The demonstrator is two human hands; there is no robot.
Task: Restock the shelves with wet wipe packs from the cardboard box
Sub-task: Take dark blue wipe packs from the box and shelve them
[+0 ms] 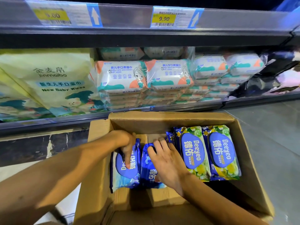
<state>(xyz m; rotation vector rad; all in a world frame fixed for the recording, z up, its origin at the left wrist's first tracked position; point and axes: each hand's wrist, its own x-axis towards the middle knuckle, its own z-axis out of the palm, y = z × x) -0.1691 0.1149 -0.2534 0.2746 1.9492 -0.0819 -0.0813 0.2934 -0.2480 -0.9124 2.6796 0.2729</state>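
Stocked shop shelf (pixel 48 122) behind, open brown cardboard box (pixel 162 116) below: left hand (pixel 126 142) grips one blue Deeyeo wipe pack (pixel 125 174), right hand (pixel 167 161) clamps the neighbouring blue pack (pixel 148 174), green flowered packs (pixel 194 153) alongside.

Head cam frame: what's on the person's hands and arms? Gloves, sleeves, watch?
Nothing worn shows. The left hand and right hand are ungloved, no ring visible. The left forearm and right forearm are bare to the frame edge: no sleeve, watch or band in view.

Grey polished floor (pixel 267 127), dark marbled plinth (pixel 40 146), yellow 9.90 price label (pixel 164 17) overhead.
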